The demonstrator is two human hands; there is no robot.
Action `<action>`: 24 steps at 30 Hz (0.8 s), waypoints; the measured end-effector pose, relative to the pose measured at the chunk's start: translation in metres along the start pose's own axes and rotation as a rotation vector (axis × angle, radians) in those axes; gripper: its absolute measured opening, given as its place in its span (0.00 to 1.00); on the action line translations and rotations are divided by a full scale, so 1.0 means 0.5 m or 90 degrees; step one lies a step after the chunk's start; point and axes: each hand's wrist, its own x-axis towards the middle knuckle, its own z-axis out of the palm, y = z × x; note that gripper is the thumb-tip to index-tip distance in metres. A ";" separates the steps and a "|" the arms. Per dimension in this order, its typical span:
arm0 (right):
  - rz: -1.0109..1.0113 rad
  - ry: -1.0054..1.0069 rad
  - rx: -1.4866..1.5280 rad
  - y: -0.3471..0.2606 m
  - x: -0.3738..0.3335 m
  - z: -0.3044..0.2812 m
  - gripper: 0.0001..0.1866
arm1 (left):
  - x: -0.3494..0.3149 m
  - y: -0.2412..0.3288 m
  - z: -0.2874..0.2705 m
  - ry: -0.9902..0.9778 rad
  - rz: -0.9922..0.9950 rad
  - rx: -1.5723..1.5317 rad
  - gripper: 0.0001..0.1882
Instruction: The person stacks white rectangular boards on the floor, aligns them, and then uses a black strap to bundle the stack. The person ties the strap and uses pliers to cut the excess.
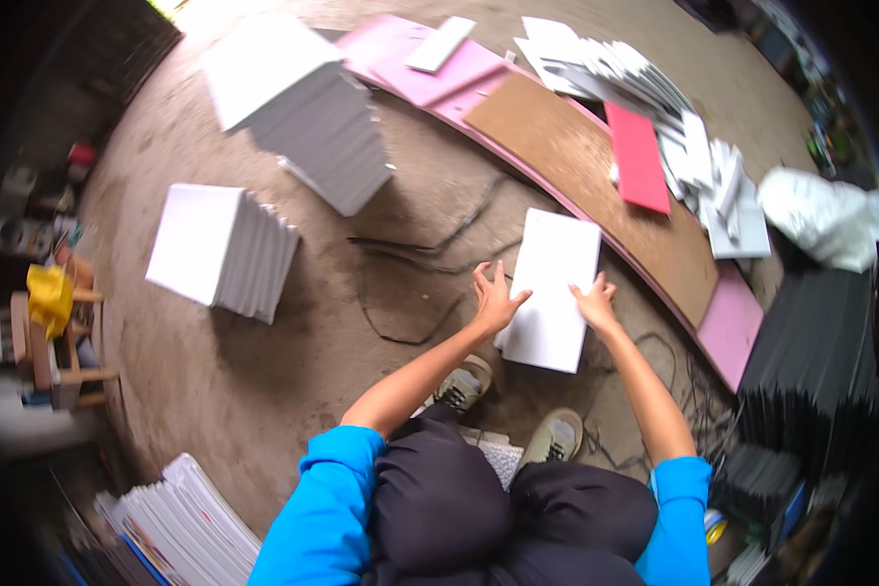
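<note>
In front of my shoes is a white rectangular board (554,283), long side running away from me; another pale edge shows under its lower left side. My left hand (498,301) is at the board's left edge, thumb stretched over the white surface and the other fingers spread apart beside it. At the opposite edge, my right hand (596,303) has its thumb tip over the board and its fingers apart, pointing away. Neither hand is wrapped round the board. Whether the thumbs press on it, I cannot tell.
Two stacks of white boards, one large (273,73) and one smaller (195,244), stand left. A long pink panel (732,327) bears a brown board (576,161) and a red piece (638,156). White offcuts (635,73) lie beyond; dark cables (400,256) cross the floor.
</note>
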 end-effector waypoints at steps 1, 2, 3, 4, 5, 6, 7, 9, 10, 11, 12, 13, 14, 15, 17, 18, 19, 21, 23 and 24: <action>-0.099 0.047 -0.040 -0.063 0.018 -0.002 0.47 | 0.014 -0.020 -0.050 0.104 0.005 -0.073 0.43; -0.218 0.095 0.015 -0.099 0.045 -0.030 0.43 | 0.022 0.003 -0.096 0.162 0.020 -0.215 0.37; -0.296 0.145 -0.011 -0.130 0.032 -0.088 0.39 | -0.007 0.025 -0.125 0.228 0.049 -0.319 0.34; -0.384 0.154 0.025 -0.235 0.030 -0.121 0.36 | -0.008 0.054 -0.223 0.331 0.129 -0.349 0.31; -0.476 0.138 0.075 -0.359 0.011 -0.118 0.33 | -0.011 0.046 -0.328 0.448 0.165 -0.324 0.28; -0.509 0.084 0.151 -0.468 -0.007 -0.123 0.32 | -0.017 0.059 -0.423 0.559 0.184 -0.257 0.27; -0.546 0.023 0.215 -0.573 -0.030 -0.122 0.31 | -0.015 0.063 -0.499 0.659 0.250 -0.246 0.26; -0.587 -0.031 0.311 -0.733 -0.080 -0.115 0.31 | -0.012 0.077 -0.617 0.641 0.257 -0.165 0.29; -0.603 -0.001 0.283 -0.784 -0.096 -0.104 0.31 | -0.004 0.072 -0.655 0.599 0.247 -0.159 0.30; -0.618 0.033 0.258 -0.826 -0.111 -0.098 0.31 | 0.002 0.071 -0.686 0.554 0.240 -0.154 0.31; -0.605 0.051 0.233 -0.853 -0.111 -0.085 0.30 | 0.014 0.066 -0.693 0.544 0.217 -0.150 0.33; -0.587 0.041 0.226 -0.867 -0.111 -0.076 0.29 | 0.019 0.060 -0.698 0.514 0.221 -0.139 0.32; -0.568 0.034 0.220 -0.877 -0.110 -0.069 0.29 | 0.025 0.057 -0.703 0.483 0.226 -0.127 0.31; -0.546 0.024 0.210 -0.884 -0.115 -0.061 0.28 | 0.031 0.052 -0.702 0.450 0.227 -0.119 0.30; -0.538 0.058 0.221 -0.884 -0.122 -0.054 0.26 | 0.039 0.048 -0.691 0.460 0.254 -0.123 0.29; -0.523 0.046 0.221 -0.883 -0.130 -0.060 0.25 | 0.042 0.049 -0.684 0.472 0.272 -0.123 0.29; -0.509 0.034 0.222 -0.882 -0.135 -0.062 0.24 | 0.044 0.047 -0.679 0.484 0.289 -0.122 0.29; -0.536 0.062 0.240 -0.881 -0.124 -0.056 0.23 | 0.044 0.054 -0.676 0.494 0.249 -0.121 0.28; -0.540 0.084 0.241 -0.878 -0.110 -0.060 0.22 | 0.048 0.058 -0.670 0.481 0.236 -0.147 0.28; -0.532 0.086 0.240 -0.881 -0.110 -0.059 0.22 | 0.051 0.052 -0.674 0.467 0.239 -0.167 0.28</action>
